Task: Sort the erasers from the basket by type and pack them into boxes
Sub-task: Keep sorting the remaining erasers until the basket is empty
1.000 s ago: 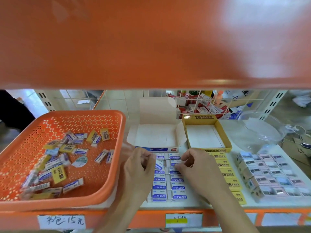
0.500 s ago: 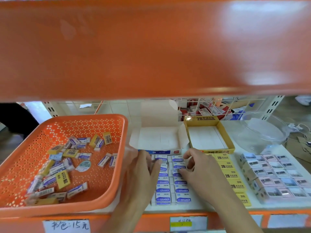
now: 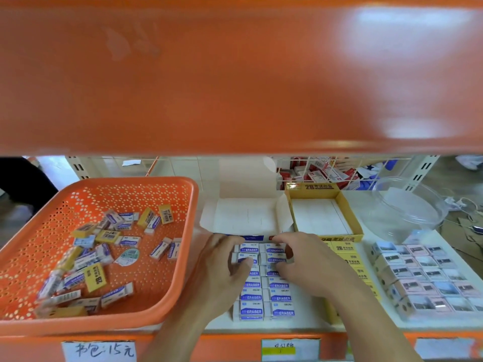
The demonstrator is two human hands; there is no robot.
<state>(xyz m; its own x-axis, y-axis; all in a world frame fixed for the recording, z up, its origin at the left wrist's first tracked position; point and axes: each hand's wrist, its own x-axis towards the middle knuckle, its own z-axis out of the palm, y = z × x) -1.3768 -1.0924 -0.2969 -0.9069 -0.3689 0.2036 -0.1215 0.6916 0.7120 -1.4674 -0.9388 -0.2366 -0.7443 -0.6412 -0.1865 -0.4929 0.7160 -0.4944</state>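
Two hands reach in from the bottom edge, forearms angled toward each other, and meet over the far end of a double column of blue erasers (image 3: pixel 279 297) laid flat on the white shelf (image 3: pixel 308 318). The left hand (image 3: pixel 222 262) curls at the left side of the column, its thumb lying across the top of one of the far pieces. The right hand (image 3: pixel 311 265) mirrors it on the right side, fingers bent over the edge of the far rows, so the top few pieces are gripped between the two hands while the near rows lie uncovered. Just beyond the fingertips sits the white box (image 3: pixel 248 215), flaps spread and lid standing up at the back, its pale floor showing. Beside it on the right, touching or nearly so, is the yellow box (image 3: pixel 290 210), likewise open with a white floor. Left of the hands the orange basket (image 3: pixel 194 205) holds a loose scatter of erasers (image 3: pixel 122 241) in blue and yellow sleeves, lying at all angles. Right of the right hand runs a column of yellow erasers (image 3: pixel 345 254), and further right a tidy block of pink erasers (image 3: pixel 431 275) below a clear tub (image 3: pixel 407 205).
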